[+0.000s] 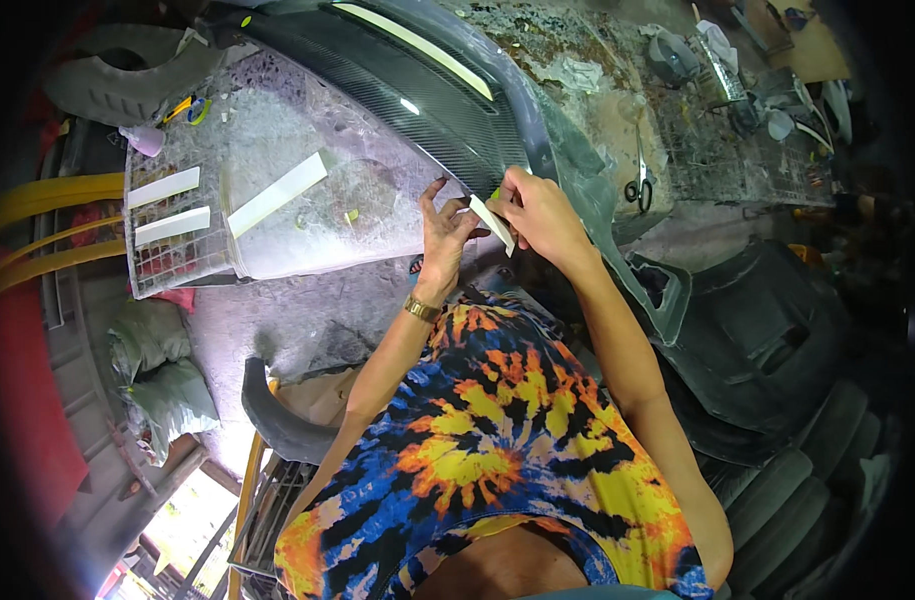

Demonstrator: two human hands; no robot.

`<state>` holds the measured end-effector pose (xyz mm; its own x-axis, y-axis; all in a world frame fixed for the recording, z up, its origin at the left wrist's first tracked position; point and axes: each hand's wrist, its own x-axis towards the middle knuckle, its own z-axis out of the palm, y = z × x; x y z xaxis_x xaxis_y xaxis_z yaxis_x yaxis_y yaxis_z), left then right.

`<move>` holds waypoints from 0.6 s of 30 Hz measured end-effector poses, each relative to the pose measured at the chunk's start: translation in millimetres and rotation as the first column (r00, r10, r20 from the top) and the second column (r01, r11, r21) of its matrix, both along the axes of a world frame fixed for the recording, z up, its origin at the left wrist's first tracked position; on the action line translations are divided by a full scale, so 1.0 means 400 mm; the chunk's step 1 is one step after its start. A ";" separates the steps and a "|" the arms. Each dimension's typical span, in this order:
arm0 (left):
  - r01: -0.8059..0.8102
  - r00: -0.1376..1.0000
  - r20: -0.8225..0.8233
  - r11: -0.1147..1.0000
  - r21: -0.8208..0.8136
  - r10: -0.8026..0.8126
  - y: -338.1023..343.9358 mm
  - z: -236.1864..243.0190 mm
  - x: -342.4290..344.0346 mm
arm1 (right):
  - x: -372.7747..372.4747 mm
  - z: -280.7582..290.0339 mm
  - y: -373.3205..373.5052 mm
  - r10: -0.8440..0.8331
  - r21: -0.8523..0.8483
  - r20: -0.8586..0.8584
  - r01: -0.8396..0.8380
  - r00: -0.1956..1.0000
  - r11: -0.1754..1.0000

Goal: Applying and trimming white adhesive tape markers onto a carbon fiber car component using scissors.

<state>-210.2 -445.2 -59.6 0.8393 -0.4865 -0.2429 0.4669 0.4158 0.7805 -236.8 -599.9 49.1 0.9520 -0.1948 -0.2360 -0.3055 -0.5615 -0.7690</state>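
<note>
Toward eleven o'clock over the counter [362,235] lies the black panel [402,85], probably stiff and slick. Off its five-o'clock end, the fingers of your left hand [445,230] and right hand [539,215] pinch a white strip [493,225] — likely light, bendy, easily creased — best held by its edges.

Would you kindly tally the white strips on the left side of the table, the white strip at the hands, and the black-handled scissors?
White strips on the table's left side: 3
White strip at the hands: 1
Black-handled scissors: 1
Total: 5
</note>
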 end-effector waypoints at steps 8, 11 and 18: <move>0.001 1.000 -0.010 1.000 -0.020 -0.002 -0.006 -0.010 -0.001 | 0.014 0.016 -0.001 -0.033 0.025 -0.081 0.035 0.996 0.999; -0.028 0.999 -0.034 1.000 -0.015 0.027 -0.016 -0.005 0.000 | 0.010 0.033 -0.008 -0.068 0.120 -0.090 0.078 0.994 0.990; 0.090 0.996 0.005 0.990 0.107 -0.091 0.074 -0.037 0.034 | -0.115 0.145 -0.106 -0.429 0.316 0.025 0.400 0.903 0.860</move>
